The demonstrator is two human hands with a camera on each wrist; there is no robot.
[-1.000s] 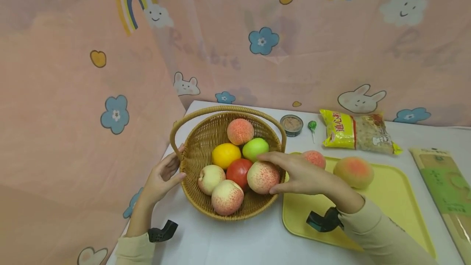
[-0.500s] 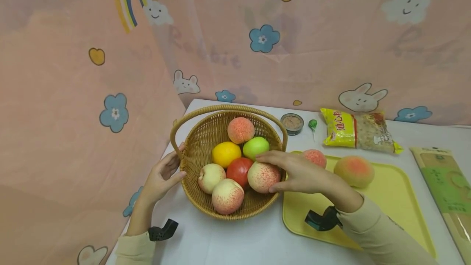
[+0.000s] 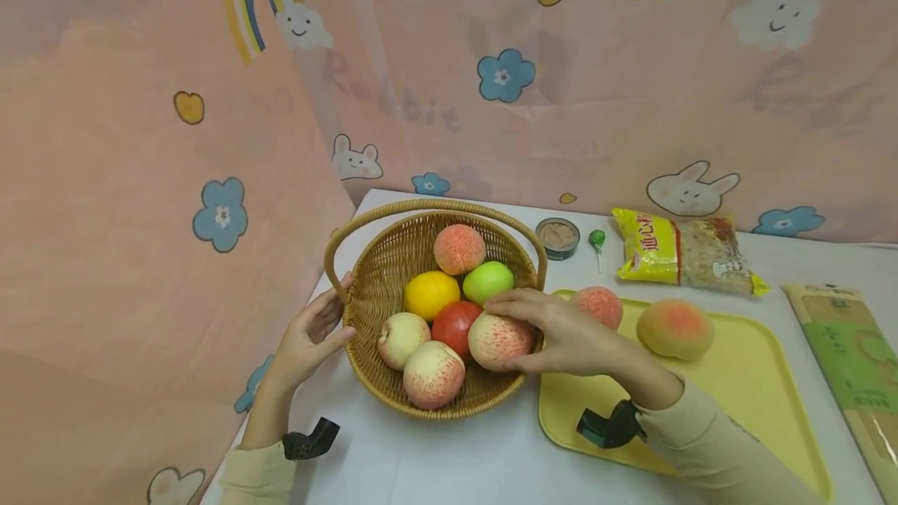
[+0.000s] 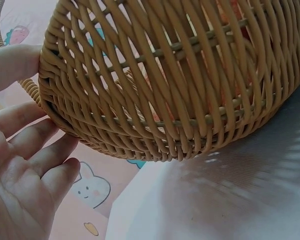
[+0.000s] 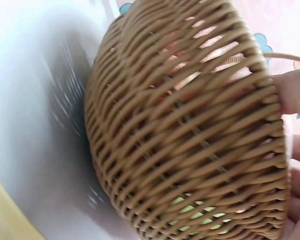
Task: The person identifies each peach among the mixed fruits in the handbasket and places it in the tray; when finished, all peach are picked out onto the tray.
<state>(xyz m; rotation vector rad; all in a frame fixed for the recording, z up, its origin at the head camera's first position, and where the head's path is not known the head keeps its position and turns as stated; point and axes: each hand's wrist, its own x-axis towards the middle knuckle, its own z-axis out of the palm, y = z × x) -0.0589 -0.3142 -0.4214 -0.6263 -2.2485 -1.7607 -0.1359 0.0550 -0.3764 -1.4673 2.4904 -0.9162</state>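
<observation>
A round wicker basket with a tall handle stands on the table, holding fruit. My right hand reaches over its right rim and holds a red-speckled peach, fingers over the top and thumb at the lower side. My left hand rests at the left rim; in the left wrist view its thumb and loosely extended fingers touch the wicker edge. Around the held peach lie a red fruit, a green fruit, a yellow lemon-like fruit, a pinkish peach and two pale peaches.
Right of the basket lies a yellow tray bearing a pink peach and a larger peach. Behind are a round tin, a green lollipop and a pasta bag. A long green-banded package lies far right.
My right hand has shifted slightly left, and the peach in it has moved a little left inside the basket. My left hand and the basket stay put.
</observation>
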